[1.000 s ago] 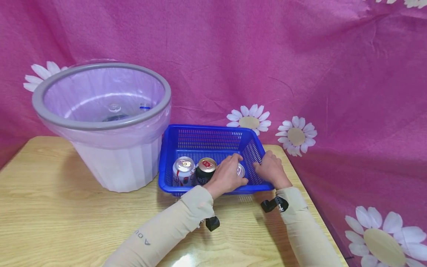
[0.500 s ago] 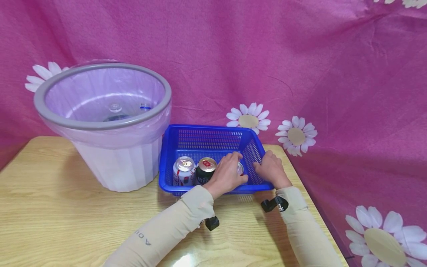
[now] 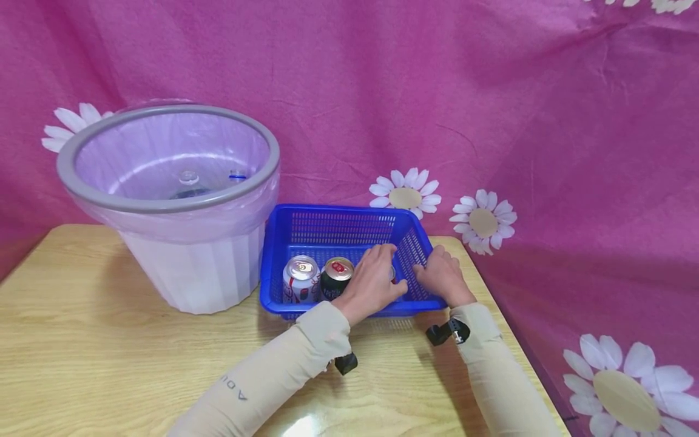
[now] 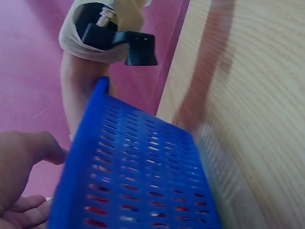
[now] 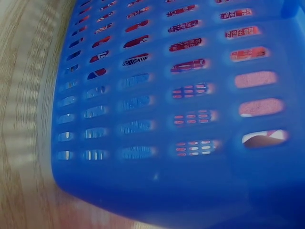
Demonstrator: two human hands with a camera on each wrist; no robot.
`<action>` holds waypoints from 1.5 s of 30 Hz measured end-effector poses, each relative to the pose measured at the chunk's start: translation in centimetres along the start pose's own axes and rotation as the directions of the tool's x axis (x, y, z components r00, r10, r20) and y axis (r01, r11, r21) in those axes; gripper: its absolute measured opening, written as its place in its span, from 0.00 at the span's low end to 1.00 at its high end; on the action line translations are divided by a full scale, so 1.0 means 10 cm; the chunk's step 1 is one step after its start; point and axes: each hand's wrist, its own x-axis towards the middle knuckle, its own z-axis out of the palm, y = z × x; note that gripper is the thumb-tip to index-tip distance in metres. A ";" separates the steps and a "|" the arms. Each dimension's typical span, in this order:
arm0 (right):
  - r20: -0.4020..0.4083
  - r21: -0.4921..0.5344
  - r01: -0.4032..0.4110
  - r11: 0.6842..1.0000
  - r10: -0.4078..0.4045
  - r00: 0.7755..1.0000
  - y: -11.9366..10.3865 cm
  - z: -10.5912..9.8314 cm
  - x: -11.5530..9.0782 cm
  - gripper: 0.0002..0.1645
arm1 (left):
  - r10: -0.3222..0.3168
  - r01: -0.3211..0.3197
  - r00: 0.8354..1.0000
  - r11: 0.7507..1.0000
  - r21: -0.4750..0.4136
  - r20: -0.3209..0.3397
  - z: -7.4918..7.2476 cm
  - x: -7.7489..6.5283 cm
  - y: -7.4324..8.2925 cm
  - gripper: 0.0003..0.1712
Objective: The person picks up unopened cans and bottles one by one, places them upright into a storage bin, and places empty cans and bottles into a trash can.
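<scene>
Inside the blue plastic basket (image 3: 344, 250), my left hand (image 3: 370, 285) curves round a drink can (image 3: 392, 273), mostly hidden behind the hand. To its left stand a white can (image 3: 302, 279) and a black can (image 3: 337, 279), both upright. My right hand (image 3: 443, 277) grips the basket's right rim, its thumb on the inner side. In the left wrist view, the left hand's thumb (image 4: 45, 147) bends over the near rim. Red printed patches of a can (image 5: 188, 44) show through the slots in the right wrist view.
A white bin (image 3: 191, 267) with a grey rim and clear liner stands left of the basket, clear plastic bottles (image 3: 189, 177) inside it. Both stand on a wooden table (image 3: 136, 364). Behind hangs a pink cloth (image 3: 338, 91) with daisies.
The left hand has risen very slightly, and less of the can under it shows. The right hand keeps its grip on the rim. The basket and other cans stay nearly where they were.
</scene>
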 end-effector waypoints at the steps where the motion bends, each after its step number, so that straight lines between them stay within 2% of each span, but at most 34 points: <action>1: 0.000 -0.002 0.001 1.000 -0.001 1.000 -0.01 0.00 0.00 0.34 | 0.007 -0.007 1.000 1.000 -0.001 -0.005 -0.02 0.00 0.00 0.36; 6: 0.003 -0.007 0.005 1.000 -0.005 1.000 -0.03 0.00 0.01 0.34 | 0.032 -0.032 0.999 0.999 -0.004 -0.030 -0.12 0.01 0.03 0.36; 11: 0.006 -0.008 0.007 1.000 -0.007 1.000 -0.02 0.00 0.02 0.35 | 0.075 -0.075 0.997 0.997 -0.009 -0.022 -0.24 -0.02 0.07 0.34; 16: 0.002 -0.013 0.012 1.000 -0.012 1.000 0.00 0.01 0.04 0.36 | 0.090 -0.090 0.996 0.994 -0.062 -0.001 -0.41 -0.09 0.06 0.35; 22: 0.003 -0.016 0.008 1.000 -0.008 1.000 0.01 0.01 0.05 0.35 | 0.092 -0.092 0.996 0.992 -0.091 0.000 -0.65 -0.18 -0.03 0.35; 29: 0.013 -0.025 0.027 0.999 -0.027 1.000 0.02 -0.03 0.06 0.35 | 0.137 -0.139 0.990 0.989 -0.055 -0.029 -0.89 -0.29 -0.12 0.33; 35: 0.001 -0.007 0.044 0.999 -0.044 0.999 0.01 -0.03 0.05 0.35 | 0.150 -0.151 0.988 0.988 -0.034 -0.028 -1.01 -0.40 -0.22 0.33; 40: 0.028 0.025 0.040 0.999 -0.041 0.999 0.02 -0.02 0.02 0.36 | 0.131 -0.131 0.991 0.991 -0.006 0.019 -1.08 -0.56 -0.32 0.34; 45: 0.046 0.029 0.034 0.999 -0.035 0.998 0.03 -0.04 0.01 0.37 | 0.110 -0.110 0.994 0.994 0.023 0.015 -1.18 -0.68 -0.42 0.34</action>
